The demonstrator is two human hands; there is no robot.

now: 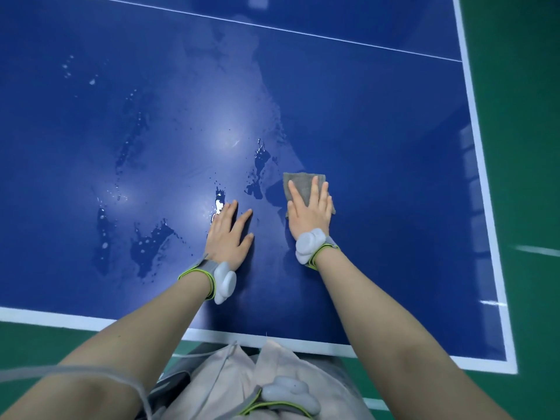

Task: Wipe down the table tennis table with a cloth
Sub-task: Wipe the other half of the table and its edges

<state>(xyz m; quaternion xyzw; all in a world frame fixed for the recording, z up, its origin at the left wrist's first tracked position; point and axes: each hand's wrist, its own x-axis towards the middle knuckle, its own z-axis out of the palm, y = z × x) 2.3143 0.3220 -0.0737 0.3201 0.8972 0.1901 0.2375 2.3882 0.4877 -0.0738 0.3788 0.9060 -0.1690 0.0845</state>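
The right hand (307, 212) presses a small folded grey cloth (303, 186) flat, fingers straight, onto the glossy blue table tennis table (378, 147). The left hand (228, 234) rests open just beside it. Puddles (151, 247) lying beyond the left hand risk being smeared rather than absorbed, since the cloth is small.

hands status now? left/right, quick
Left hand: open, fingers spread flat on the wet table, holding nothing.
Right hand: open, straight fingers pressing the grey cloth onto the table.
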